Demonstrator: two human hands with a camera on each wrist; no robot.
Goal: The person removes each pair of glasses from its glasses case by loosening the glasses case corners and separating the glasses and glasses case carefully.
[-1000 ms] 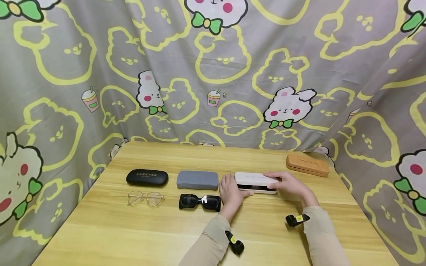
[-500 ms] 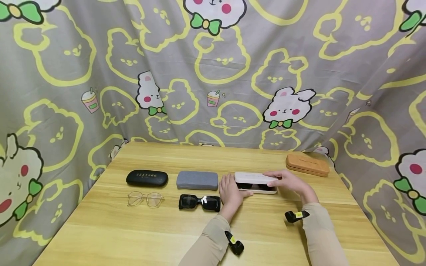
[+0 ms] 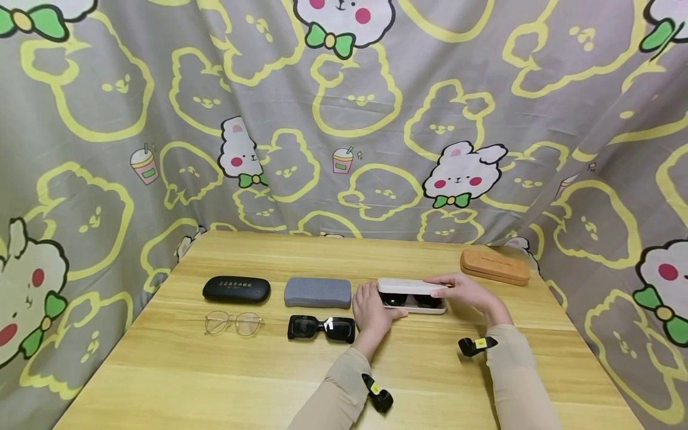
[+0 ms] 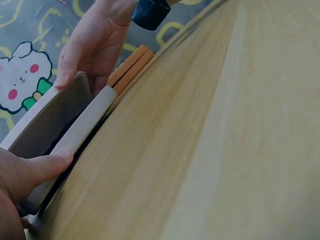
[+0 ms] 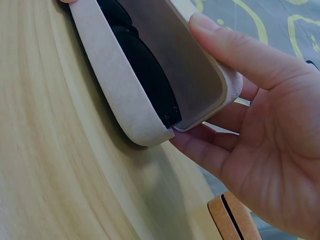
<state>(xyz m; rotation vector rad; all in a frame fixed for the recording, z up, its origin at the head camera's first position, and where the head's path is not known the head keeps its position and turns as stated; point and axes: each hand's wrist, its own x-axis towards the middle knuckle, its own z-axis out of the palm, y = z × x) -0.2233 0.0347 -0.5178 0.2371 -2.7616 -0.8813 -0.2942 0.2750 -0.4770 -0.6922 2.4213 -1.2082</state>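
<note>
A white glasses case (image 3: 424, 310) lies on the table with its lid (image 3: 408, 287) partly raised. Dark sunglasses (image 5: 145, 70) sit inside its lower half. My left hand (image 3: 372, 309) holds the left end of the case, the thumb (image 4: 47, 166) against the front edge of the base. At the right end, my right hand (image 3: 466, 295) grips the lid, thumb (image 5: 225, 42) on its front rim and fingers behind. Left of my left hand lie black sunglasses (image 3: 321, 328), with a closed grey-blue glasses case (image 3: 318, 292) behind them.
A closed black glasses case (image 3: 236, 289) and thin-framed eyeglasses (image 3: 233, 323) lie farther left on the wooden table (image 3: 215, 382). An orange-brown case (image 3: 495, 267) sits at the back right corner. A patterned curtain (image 3: 301, 197) hangs behind the table.
My right hand has lifted the white case's lid higher, and the dark sunglasses inside show more clearly. My left hand stays at the left end. The other glasses and cases have not moved.
</note>
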